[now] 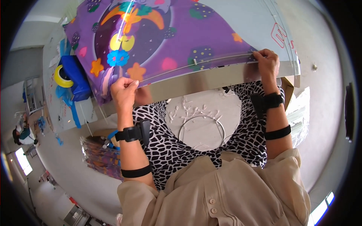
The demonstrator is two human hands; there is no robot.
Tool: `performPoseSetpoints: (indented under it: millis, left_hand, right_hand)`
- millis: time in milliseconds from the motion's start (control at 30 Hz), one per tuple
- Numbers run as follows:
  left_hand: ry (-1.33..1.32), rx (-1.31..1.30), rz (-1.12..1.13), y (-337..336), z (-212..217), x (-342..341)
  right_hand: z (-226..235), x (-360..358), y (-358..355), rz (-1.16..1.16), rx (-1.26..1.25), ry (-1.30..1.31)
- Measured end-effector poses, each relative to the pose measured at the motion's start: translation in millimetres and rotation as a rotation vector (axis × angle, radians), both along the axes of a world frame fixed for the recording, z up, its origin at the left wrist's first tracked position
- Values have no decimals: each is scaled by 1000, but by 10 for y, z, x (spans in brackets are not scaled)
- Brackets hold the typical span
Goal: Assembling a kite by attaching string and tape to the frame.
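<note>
A purple printed sheet [222, 34] with cartoon fruits, stars and a moon lies over the work table, glossy clear film on top of it. Along its near edge runs a thin white cord [169, 71], slightly bowed, with a small white tab [195, 62] near its middle. My left hand [123, 91] pinches the cord's left end between thumb and fingers. At the sheet's near right corner, my right hand [268, 64] pinches the other end. Whether either hand also grips the sheet's edge is hidden by the fingers. Below the cord shows the table's shiny metal edge [196, 83].
A blue tape dispenser [79, 81] with a yellow roll [59, 76] stands left of the sheet. Between my knees, small white pieces [187, 108] and a white hoop [224, 130] lie low down. Wrapped printed sheets [98, 156] sit lower left; another person [27, 136] is far left.
</note>
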State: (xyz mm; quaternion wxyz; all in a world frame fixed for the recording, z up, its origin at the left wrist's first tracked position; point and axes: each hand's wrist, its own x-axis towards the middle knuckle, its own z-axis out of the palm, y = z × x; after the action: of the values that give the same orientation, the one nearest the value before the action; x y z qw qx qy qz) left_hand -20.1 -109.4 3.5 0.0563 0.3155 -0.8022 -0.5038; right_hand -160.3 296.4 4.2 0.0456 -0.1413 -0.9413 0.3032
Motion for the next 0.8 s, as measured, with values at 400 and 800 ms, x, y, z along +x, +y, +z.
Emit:
performPoseSetpoints:
  millis: [400,800]
  left_hand:
    - [-96,-123,14,53,79,-38]
    - [-74,-146,-40,-22,-54,-74]
  right_hand:
    - [66,-39,-69,6,97,-74]
    - [95,-115,79,-13,94,-133]
